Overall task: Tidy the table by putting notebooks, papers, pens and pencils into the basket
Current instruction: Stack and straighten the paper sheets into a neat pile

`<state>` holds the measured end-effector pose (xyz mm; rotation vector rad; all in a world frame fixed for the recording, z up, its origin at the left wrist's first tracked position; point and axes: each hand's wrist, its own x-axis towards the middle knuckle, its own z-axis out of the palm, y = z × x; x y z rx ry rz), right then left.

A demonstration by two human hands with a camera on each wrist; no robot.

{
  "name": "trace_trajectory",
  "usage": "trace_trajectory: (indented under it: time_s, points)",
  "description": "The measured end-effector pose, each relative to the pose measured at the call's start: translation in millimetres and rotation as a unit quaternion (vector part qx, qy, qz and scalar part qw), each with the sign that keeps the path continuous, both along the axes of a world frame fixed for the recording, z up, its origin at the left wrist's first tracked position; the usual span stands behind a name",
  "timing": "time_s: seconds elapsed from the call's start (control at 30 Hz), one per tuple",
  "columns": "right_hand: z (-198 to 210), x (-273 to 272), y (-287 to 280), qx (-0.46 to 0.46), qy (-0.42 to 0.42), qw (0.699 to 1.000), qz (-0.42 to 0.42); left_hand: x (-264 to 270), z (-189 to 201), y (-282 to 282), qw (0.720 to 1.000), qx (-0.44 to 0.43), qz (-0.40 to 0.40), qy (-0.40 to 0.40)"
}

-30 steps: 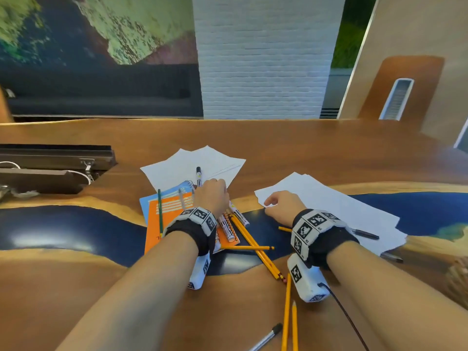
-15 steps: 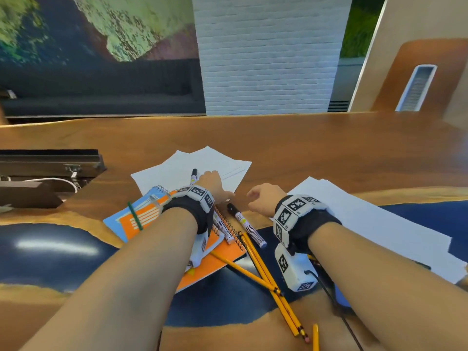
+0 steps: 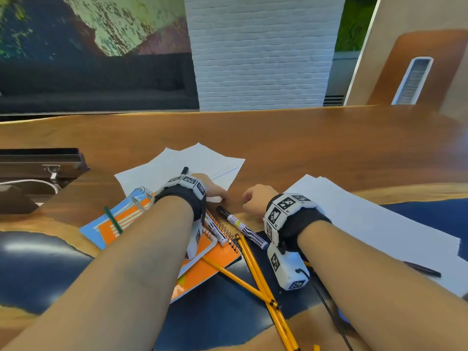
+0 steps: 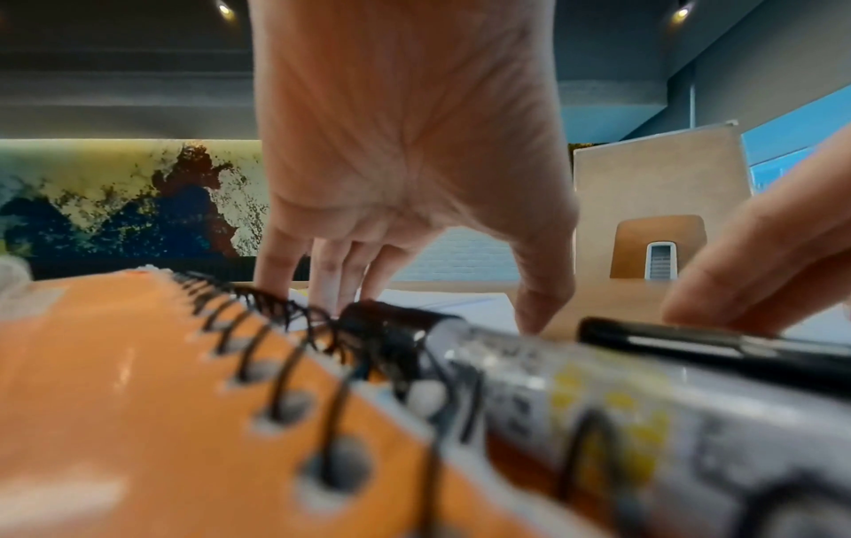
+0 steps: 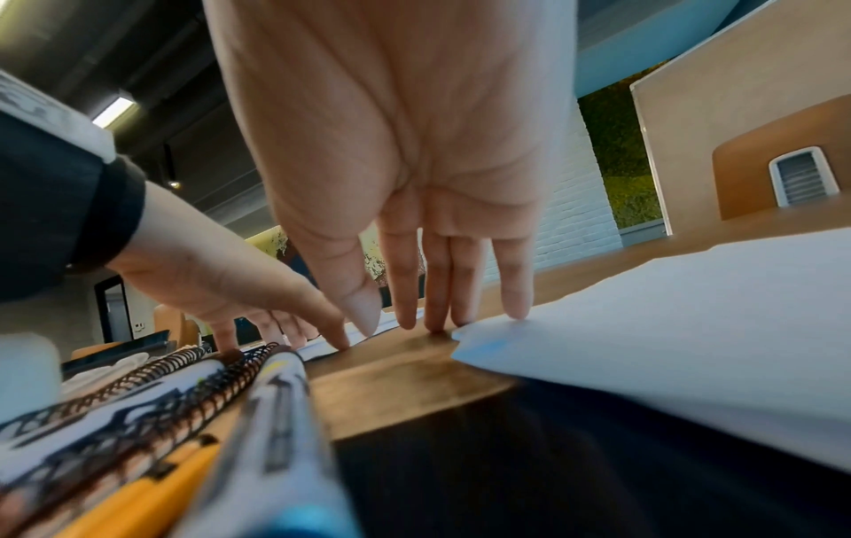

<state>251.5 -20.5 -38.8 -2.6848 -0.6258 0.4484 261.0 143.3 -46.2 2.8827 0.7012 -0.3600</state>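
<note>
With my left hand point(image 3: 211, 190) pressing straight fingers on the far papers point(image 3: 182, 164) and my right hand point(image 3: 257, 200) likewise empty beside the near stack point(image 3: 354, 219), gathering sheets looks underway; next, pinching an edge off the counter point(image 3: 304, 138).

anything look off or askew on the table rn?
Just clutter. Yellow pencils lie crossed by the orange notebook, which sits skewed on a blue one. Two paper piles are fanned unevenly. Nothing looks damaged. The basket isn't in view.
</note>
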Motion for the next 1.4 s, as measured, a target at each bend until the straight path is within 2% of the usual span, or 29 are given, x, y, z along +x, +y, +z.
trace_trajectory:
  time_s: [0.13,0.23,0.4,0.63,0.8,1.13,1.27,1.33,1.4]
  points:
    - [-5,6,2,-0.039,-0.012,0.999,0.002,3,2,2,1.0,-0.022,0.011,-0.006]
    - [-9,9,2,-0.051,-0.022,0.998,0.005,7,1,4,1.0,-0.008,0.012,-0.009]
    - [-13,7,-1,-0.04,-0.031,0.999,0.004,8,5,8,0.998,0.055,0.003,-0.025]
    - [-15,5,-5,-0.027,-0.031,0.999,0.013,9,4,8,0.997,0.044,0.005,-0.064]
    - [-15,5,-4,-0.029,-0.04,0.999,0.01,11,1,8,0.998,0.038,-0.013,-0.049]
    - [-15,5,-2,-0.026,-0.044,0.999,0.003,12,2,12,0.988,0.129,-0.052,-0.062]
    - [-18,4,2,-0.027,-0.051,0.998,-0.005,8,8,6,0.983,0.141,-0.052,-0.1]
    - [-19,2,5,-0.006,-0.057,0.998,-0.024,6,9,2,0.977,0.166,-0.077,-0.114]
    - [-20,0,8,0.04,-0.042,0.997,-0.048,4,9,-1,0.968,0.2,-0.116,-0.093]
